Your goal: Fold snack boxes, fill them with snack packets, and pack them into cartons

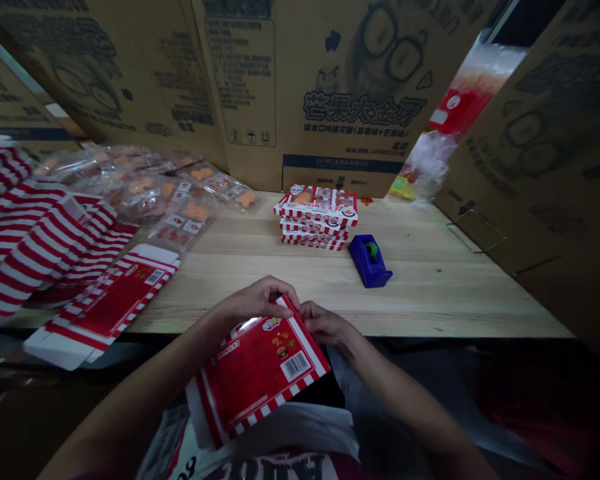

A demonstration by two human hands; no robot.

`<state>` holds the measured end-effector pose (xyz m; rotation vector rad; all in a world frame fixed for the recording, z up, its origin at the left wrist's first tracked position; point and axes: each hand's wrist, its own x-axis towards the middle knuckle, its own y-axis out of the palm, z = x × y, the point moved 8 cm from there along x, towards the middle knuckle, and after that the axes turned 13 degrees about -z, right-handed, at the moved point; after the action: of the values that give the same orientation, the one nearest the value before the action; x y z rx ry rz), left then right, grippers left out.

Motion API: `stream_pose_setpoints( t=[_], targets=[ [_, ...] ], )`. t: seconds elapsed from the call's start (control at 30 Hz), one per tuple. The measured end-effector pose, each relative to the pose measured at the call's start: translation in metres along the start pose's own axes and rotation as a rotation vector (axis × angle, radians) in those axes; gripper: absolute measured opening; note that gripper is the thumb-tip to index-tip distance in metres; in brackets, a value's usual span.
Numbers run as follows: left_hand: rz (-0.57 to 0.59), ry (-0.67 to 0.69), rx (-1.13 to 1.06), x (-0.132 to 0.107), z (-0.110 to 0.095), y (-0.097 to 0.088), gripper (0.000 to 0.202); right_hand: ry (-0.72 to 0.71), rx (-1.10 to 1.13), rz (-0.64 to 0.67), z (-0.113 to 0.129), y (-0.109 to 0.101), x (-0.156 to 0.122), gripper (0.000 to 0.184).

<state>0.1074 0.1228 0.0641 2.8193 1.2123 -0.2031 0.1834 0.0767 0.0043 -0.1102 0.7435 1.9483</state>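
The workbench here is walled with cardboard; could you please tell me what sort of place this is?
Probably a packing workshop: a printed box blank being held, a stack of striped boxes, and a blue tape dispenser on the wooden bench, among large printed cartons.

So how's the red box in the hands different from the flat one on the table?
The held red box sits between the left hand and right hand; the flat red box lies on the wooden table. The held box tilts; the flat box juts past the table's edge. Both show red panels, striped borders and a barcode.
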Motion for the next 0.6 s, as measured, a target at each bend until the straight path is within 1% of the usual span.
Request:
stream_pose_setpoints(
  t=[0.03,0.07,0.1,0.13,0.17,0.23,0.27,0.3,0.37,0.43,0.47,0.5,0.53,0.57,0.6],
  targets=[
    [-0.034,0.022,-0.009,-0.001,-0.005,-0.005,0.027,-0.014,0.073,-0.017,0.001,0.002,0.003,0.050],
    [-0.094,0.034,-0.026,-0.002,-0.008,-0.013,0.027,-0.032,0.130,-0.060,0.001,0.000,0.007,0.049],
    [-0.202,0.030,-0.057,-0.004,-0.008,-0.028,0.029,-0.052,0.175,-0.117,0.001,-0.005,0.014,0.046],
    [-0.355,0.020,-0.097,-0.009,-0.006,-0.047,0.032,-0.074,0.209,-0.175,0.000,-0.013,0.021,0.044],
    [-0.535,0.013,-0.140,-0.018,-0.001,-0.070,0.034,-0.096,0.229,-0.229,0.000,-0.023,0.030,0.041],
    [-0.902,0.034,-0.195,-0.050,0.012,-0.114,0.036,-0.151,0.226,-0.330,0.005,-0.044,0.051,0.034],
    [-1.054,0.060,-0.195,-0.071,0.020,-0.132,0.034,-0.191,0.193,-0.378,0.010,-0.055,0.063,0.031],
    [-1.170,0.088,-0.182,-0.092,0.028,-0.145,0.032,-0.233,0.135,-0.418,0.017,-0.063,0.075,0.029],
    [-1.343,0.115,-0.141,-0.135,0.050,-0.160,0.029,-0.301,-0.014,-0.462,0.034,-0.069,0.101,0.030],
    [-1.450,0.102,-0.011,-0.171,0.073,-0.167,0.025,-0.343,-0.130,-0.452,0.049,-0.061,0.132,0.033],
    [-1.495,0.094,0.202,-0.184,0.078,-0.168,0.024,-0.355,-0.169,-0.437,0.056,-0.052,0.150,0.035],
    [-1.515,0.099,0.427,-0.192,0.081,-0.167,0.024,-0.367,-0.203,-0.422,0.063,-0.041,0.170,0.036],
    [-1.502,0.121,0.631,-0.194,0.083,-0.165,0.029,-0.385,-0.240,-0.413,0.069,-0.028,0.191,0.036],
    [-1.439,0.153,0.816,-0.188,0.084,-0.162,0.039,-0.405,-0.276,-0.405,0.075,-0.014,0.213,0.035],
    [-1.342,0.184,0.959,-0.176,0.085,-0.158,0.054,-0.430,-0.307,-0.398,0.082,0.002,0.235,0.035]
  ],
)
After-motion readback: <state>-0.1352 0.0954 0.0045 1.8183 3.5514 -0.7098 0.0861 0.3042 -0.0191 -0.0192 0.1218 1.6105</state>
